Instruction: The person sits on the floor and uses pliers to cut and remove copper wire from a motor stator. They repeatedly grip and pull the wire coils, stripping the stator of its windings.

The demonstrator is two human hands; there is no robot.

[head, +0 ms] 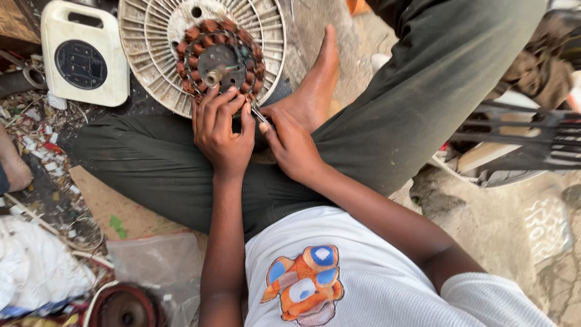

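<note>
The left hand (223, 130) grips the near rim of the copper-wound fan stator (219, 57), seated in a white grille (145, 36). The right hand (292, 145) pinches thin wire (260, 116) just beside it.

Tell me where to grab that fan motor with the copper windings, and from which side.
Probably best to grip the fan motor by its winding ring's near edge, from the person's side, where the left hand already rests its fingers. The white ribbed housing blocks the far side, and the central shaft is slim.
</note>
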